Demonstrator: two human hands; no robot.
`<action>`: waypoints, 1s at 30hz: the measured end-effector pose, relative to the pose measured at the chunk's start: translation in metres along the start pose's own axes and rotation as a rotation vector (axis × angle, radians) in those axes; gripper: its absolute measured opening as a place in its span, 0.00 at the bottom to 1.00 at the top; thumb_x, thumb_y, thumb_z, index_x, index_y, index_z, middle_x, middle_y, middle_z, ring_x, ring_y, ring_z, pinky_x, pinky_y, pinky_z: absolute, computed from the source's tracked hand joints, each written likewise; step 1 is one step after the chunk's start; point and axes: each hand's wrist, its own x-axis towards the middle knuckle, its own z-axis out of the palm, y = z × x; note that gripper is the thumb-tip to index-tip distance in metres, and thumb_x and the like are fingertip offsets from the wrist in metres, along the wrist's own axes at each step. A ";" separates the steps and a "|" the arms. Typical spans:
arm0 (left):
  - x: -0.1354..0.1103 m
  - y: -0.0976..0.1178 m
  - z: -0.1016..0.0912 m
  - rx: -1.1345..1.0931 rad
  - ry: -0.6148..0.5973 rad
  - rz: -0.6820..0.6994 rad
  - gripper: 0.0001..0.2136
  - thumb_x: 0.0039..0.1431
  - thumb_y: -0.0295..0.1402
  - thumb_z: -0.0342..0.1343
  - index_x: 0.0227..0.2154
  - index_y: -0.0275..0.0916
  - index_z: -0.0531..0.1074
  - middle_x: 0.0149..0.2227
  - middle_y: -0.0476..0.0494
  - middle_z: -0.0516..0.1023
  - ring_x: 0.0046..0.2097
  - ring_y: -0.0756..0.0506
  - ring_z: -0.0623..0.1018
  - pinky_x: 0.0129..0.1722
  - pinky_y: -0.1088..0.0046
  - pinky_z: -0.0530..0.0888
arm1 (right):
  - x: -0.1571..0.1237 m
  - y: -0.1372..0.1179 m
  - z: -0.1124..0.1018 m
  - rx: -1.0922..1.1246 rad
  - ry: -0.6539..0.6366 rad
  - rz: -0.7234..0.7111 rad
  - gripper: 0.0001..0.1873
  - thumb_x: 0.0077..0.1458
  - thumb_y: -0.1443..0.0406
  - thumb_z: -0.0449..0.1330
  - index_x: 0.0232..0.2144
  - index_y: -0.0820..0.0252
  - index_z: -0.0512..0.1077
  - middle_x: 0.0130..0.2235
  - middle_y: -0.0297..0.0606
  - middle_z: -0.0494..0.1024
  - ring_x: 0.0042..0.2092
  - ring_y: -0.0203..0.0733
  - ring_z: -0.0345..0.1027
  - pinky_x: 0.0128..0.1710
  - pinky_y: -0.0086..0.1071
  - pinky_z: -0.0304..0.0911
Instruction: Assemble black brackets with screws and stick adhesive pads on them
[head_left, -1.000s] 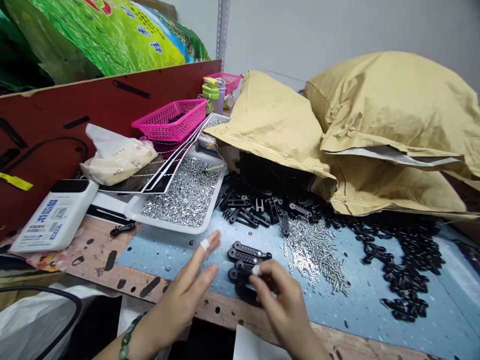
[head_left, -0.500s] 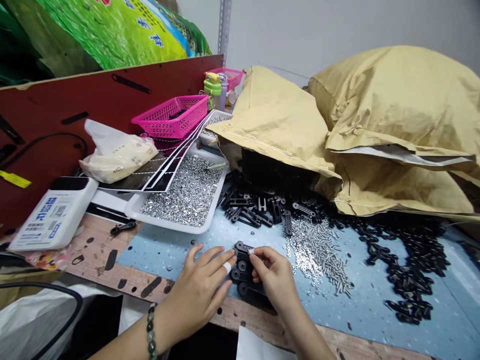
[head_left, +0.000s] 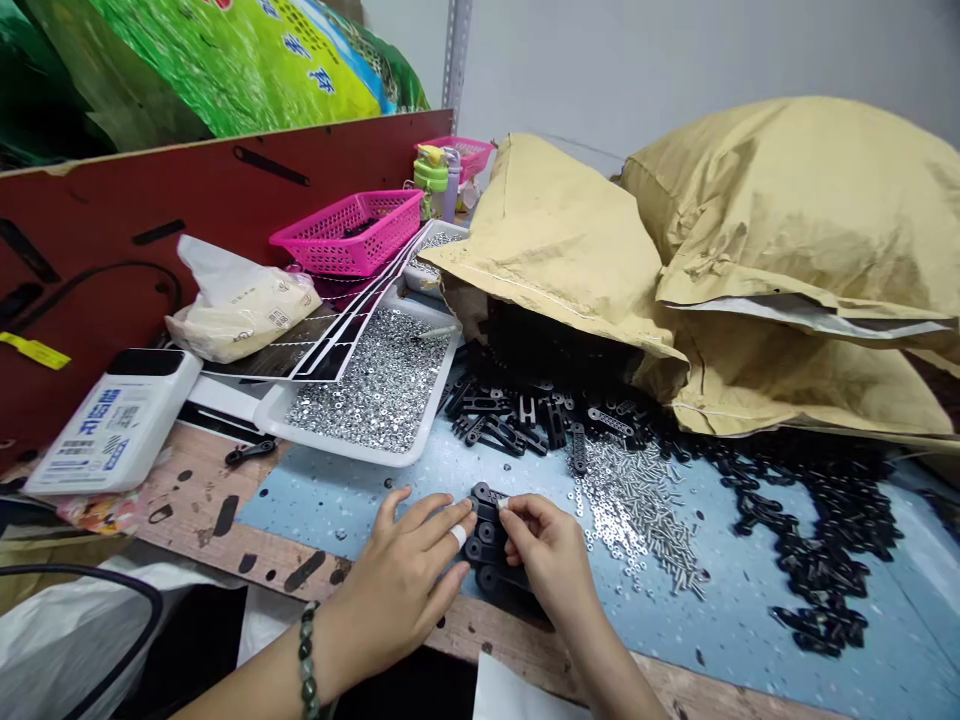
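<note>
A group of black plastic parts [head_left: 486, 550] with round holed ends lies side by side at the table's front edge. My left hand [head_left: 409, 575] is spread beside them, its fingertips touching their left side; a white band circles one finger. From the right, my right hand [head_left: 551, 550] reaches over the same parts with thumb and forefinger pinched together. What sits in that pinch is too small to make out. Just right of this hand lie loose silver screws [head_left: 664, 525] and small nuts [head_left: 616, 530].
Behind the hands stand a white tray of nuts [head_left: 409, 455] and a heap of black parts [head_left: 517, 425]. More black pieces [head_left: 817, 560] spread to the right. Large paper sacks [head_left: 562, 230] fill the back. A pink basket [head_left: 352, 240] and white box [head_left: 112, 425] are leftward.
The camera view has shifted very slightly. Both hands keep almost the same pose at the black parts.
</note>
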 end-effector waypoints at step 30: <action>-0.104 0.094 0.047 -1.438 -0.412 -0.626 0.14 0.56 0.39 0.57 0.39 0.35 0.76 0.36 0.43 0.79 0.41 0.40 0.76 0.42 0.68 0.71 | -0.191 0.077 -0.015 -0.108 -0.191 -0.041 0.06 0.57 0.62 0.56 0.32 0.57 0.70 0.32 0.36 0.71 0.31 0.38 0.68 0.29 0.26 0.62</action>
